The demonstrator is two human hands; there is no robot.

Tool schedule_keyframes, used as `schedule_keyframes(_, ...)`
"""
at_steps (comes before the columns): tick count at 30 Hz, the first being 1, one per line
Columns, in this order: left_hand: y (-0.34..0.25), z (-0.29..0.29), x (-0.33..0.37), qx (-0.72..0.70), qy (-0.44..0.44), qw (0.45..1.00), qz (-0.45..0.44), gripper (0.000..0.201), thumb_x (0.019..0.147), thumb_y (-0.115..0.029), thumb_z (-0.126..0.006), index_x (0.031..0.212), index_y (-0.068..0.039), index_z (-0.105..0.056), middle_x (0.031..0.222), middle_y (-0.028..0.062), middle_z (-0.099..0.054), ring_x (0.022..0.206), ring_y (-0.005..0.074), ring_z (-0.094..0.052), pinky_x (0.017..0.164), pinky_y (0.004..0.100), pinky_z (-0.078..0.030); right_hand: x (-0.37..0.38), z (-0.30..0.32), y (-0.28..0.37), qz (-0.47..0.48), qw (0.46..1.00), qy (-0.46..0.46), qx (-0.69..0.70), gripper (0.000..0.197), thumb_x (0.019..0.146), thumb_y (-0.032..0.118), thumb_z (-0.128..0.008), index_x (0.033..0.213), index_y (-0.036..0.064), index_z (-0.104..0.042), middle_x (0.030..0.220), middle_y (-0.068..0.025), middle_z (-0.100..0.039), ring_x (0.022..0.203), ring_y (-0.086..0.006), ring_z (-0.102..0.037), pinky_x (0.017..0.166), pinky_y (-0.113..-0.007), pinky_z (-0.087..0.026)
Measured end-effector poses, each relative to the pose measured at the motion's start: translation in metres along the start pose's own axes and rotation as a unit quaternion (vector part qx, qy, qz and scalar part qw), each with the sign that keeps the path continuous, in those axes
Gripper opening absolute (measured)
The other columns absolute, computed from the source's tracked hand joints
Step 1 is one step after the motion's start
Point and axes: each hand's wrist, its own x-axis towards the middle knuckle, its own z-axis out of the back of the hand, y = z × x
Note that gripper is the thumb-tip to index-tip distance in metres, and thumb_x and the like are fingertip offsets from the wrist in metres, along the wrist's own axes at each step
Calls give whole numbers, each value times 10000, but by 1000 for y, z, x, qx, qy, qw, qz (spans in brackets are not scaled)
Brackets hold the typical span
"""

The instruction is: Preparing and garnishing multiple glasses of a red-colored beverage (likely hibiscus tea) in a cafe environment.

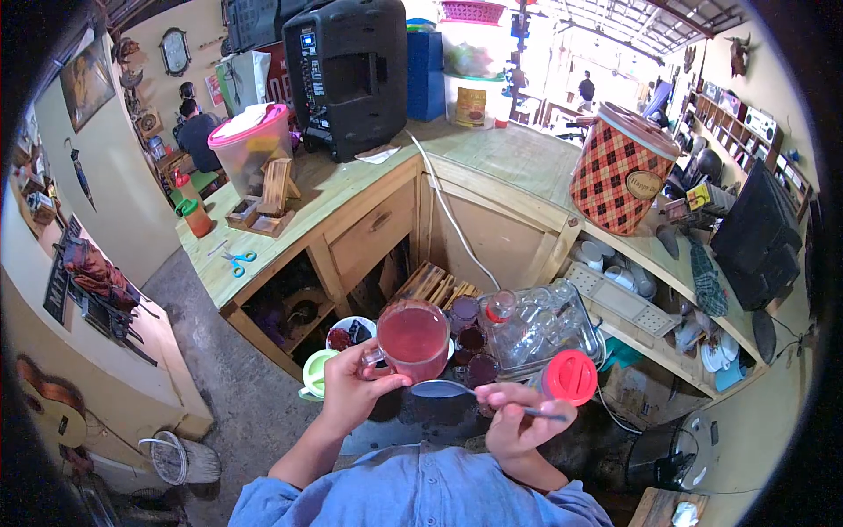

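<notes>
My left hand (pixel 356 386) is closed round the handle of a clear glass mug (pixel 413 342) full of pinkish-red liquid, held upright in front of me. In my right hand (pixel 518 430) is a metal spoon (pixel 439 389), its bowl pointing left, just below the mug. A pale green cup (pixel 314 375) stands left of the mug, with a white bowl (pixel 366 325) of dark and red contents behind it. Several glasses of dark purple liquid (pixel 482 371) stand to the mug's right. Above my right hand is a container with a red lid (pixel 571 376).
A tray of upturned clear glasses (pixel 544 329) sits at the right, by a shelf (pixel 619 300) of dishes. Wooden counters bear blue scissors (pixel 238 263), a black speaker (pixel 347 79), a pink-lidded tub (pixel 253 149) and a plaid canister (pixel 623 171). A white cable (pixel 452 206) hangs over the counter edge.
</notes>
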Motion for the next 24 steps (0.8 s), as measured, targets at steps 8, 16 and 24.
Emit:
schedule_keyframes(8, -17, 4, -1, 65, 8, 998, -26, 584, 734, 1, -856, 1256, 75, -607, 1033, 42, -691, 896, 75, -636, 815, 249, -588, 20, -15, -8, 117, 993, 30, -3, 327, 997, 39, -530, 1155, 114, -254, 964, -197, -654, 754, -373, -718, 630, -462, -628)
schedule_keyframes(16, -24, 9, -6, 30, 12, 999, -7, 573, 722, -7, -864, 1238, 59, -623, 1017, 17, -693, 920, 51, -610, 830, 236, -581, 36, 5, -11, -129, 944, -265, 150, 334, 1003, 78, -550, 1250, 134, -332, 897, -148, -654, 746, -292, -699, 601, -375, -633)
schedule_keyframes(24, -35, 12, -15, -17, 35, 999, 14, 574, 719, 36, -851, 1245, 54, -620, 989, 10, -681, 933, 54, -619, 850, 265, -594, 54, 10, -33, -204, 932, -232, 189, 288, 1008, 85, -549, 1247, 135, -395, 920, -113, -659, 810, -277, -712, 646, -353, -649)
